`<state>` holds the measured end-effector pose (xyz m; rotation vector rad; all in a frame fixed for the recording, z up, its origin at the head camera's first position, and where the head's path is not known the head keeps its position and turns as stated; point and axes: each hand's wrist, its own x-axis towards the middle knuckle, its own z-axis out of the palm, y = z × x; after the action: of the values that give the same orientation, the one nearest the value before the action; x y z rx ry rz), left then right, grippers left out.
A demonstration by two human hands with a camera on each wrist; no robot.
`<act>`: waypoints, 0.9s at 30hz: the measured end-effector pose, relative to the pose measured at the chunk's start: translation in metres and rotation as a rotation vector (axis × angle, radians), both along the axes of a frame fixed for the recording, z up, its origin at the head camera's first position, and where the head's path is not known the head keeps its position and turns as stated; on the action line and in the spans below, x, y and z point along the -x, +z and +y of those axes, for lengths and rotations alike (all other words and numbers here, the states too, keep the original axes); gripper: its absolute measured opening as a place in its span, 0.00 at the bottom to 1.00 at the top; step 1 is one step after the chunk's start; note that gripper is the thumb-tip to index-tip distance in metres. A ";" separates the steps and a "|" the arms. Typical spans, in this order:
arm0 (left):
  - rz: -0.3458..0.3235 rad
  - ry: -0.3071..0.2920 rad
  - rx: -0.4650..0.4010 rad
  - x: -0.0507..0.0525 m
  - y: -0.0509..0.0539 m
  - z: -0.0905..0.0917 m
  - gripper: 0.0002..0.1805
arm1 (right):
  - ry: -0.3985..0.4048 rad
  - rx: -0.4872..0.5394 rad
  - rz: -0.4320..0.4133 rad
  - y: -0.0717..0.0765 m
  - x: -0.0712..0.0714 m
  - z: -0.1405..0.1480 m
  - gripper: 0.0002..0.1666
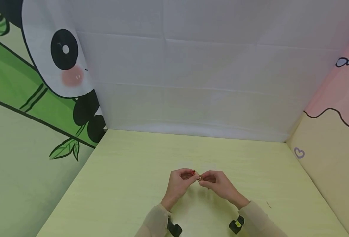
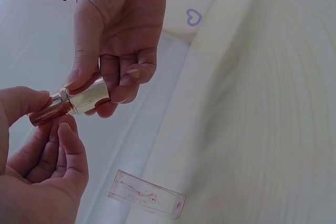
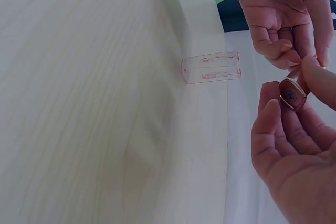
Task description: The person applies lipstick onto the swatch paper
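Both hands hold a small shiny gold tube [image 2: 89, 97], which looks like a lipstick tube, over the table. My left hand [image 1: 180, 184] pinches its reddish-gold end between thumb and fingers. My right hand [image 1: 220, 186] grips the wider gold end; in the right wrist view a round base with a dark label [image 3: 292, 95] shows between its fingers. A small red spot [image 1: 193, 172] appears by the left fingertips in the head view; its exact part cannot be told. Fingers cover much of the tube.
Beyond the hands, a clear plastic case [image 3: 212, 67] with red smears lies on the pale wooden table [image 1: 127, 184]. A thin brownish scrap [image 1: 269, 204] lies to the right. A white cloth wall [image 1: 192, 82] stands behind, with printed panels at both sides.
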<state>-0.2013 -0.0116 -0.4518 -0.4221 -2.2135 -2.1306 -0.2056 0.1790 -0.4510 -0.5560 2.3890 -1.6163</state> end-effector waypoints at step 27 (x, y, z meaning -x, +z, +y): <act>-0.020 -0.019 -0.023 0.000 0.003 -0.007 0.10 | 0.008 0.178 -0.138 -0.017 0.000 0.008 0.22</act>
<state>-0.2015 -0.0185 -0.4488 -0.4244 -2.2023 -2.1765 -0.2056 0.1866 -0.4677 -0.4669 2.1571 -1.8121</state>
